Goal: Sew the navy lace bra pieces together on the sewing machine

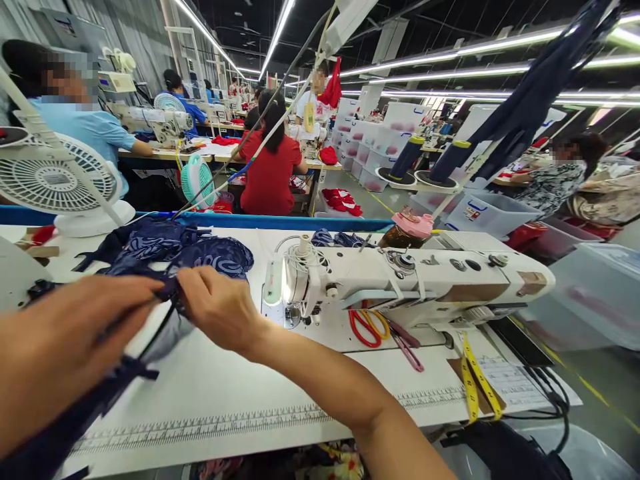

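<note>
On the left of the white sewing table, my left hand is closed, its fingertips pinching a dark navy edge; the hand is slightly blurred. Close beside it, my right hand is closed on the same navy bra, with its thumb side toward the left hand. Patterned, rounded navy cups lie just behind my hands. Dark straps hang down toward the table's front left. To the right of my right hand stands a white sewing machine, its lamp lit over the needle area.
Red-handled scissors, pink tweezers and a yellow tape measure lie below and right of the machine. A printed ruler runs along the table front. A white fan stands at back left. Co-workers sit beyond.
</note>
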Action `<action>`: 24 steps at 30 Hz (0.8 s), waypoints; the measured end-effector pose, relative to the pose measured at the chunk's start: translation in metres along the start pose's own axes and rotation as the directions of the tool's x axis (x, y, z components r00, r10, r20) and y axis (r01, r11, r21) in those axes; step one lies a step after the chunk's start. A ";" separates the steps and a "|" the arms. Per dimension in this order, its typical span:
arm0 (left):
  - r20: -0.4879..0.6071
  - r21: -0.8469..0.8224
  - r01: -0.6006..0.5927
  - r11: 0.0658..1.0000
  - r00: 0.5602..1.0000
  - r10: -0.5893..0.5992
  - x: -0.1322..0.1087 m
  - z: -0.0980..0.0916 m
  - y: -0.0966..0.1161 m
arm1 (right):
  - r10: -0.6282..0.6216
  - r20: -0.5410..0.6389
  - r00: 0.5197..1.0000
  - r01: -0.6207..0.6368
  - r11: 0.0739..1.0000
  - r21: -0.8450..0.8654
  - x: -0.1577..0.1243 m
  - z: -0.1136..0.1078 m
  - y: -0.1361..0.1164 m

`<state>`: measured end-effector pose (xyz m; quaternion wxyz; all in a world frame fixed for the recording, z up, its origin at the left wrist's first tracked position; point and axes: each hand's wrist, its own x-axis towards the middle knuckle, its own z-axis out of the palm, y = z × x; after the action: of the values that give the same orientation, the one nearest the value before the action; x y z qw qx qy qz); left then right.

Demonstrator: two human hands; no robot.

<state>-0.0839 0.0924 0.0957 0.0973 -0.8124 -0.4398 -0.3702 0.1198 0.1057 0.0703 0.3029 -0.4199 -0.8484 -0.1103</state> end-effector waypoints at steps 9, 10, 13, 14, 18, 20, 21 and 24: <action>0.099 -0.078 -0.376 0.923 0.919 0.382 -0.088 0.140 0.121 | -0.436 0.122 0.892 0.451 0.877 -0.163 -0.156 0.014 0.087; 0.146 -0.108 -0.364 0.925 0.915 0.377 -0.086 0.148 0.126 | -0.432 0.136 0.891 0.451 0.877 -0.164 -0.160 0.009 0.091; 0.213 -0.216 -0.399 0.891 0.872 0.441 -0.074 0.157 0.126 | -0.385 0.192 0.903 0.414 0.900 -0.140 -0.164 -0.004 0.098; 0.214 -0.258 -0.418 0.871 0.854 0.474 -0.070 0.158 0.122 | -0.352 0.212 0.912 0.382 0.916 -0.120 -0.166 -0.007 0.098; 0.235 -0.396 -0.421 0.816 0.813 0.533 -0.066 0.159 0.103 | -0.201 0.250 0.947 0.210 0.978 -0.011 -0.175 -0.012 0.101; 0.250 -0.408 -0.396 0.822 0.818 0.518 -0.069 0.159 0.097 | -0.149 0.275 0.950 0.144 0.989 0.039 -0.180 -0.013 0.101; 0.254 -0.405 -0.387 0.828 0.823 0.509 -0.071 0.159 0.095 | -0.123 0.292 0.948 0.113 0.992 0.052 -0.182 -0.013 0.101; 0.259 -0.389 -0.371 0.844 0.835 0.486 -0.074 0.158 0.095 | -0.025 0.300 0.954 0.030 0.999 -0.012 -0.183 -0.012 0.100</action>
<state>0.0471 0.0649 -0.0514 -0.0347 -0.9478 -0.1874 -0.2557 0.2876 0.0445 -0.0374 0.1658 -0.4225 -0.8893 -0.0563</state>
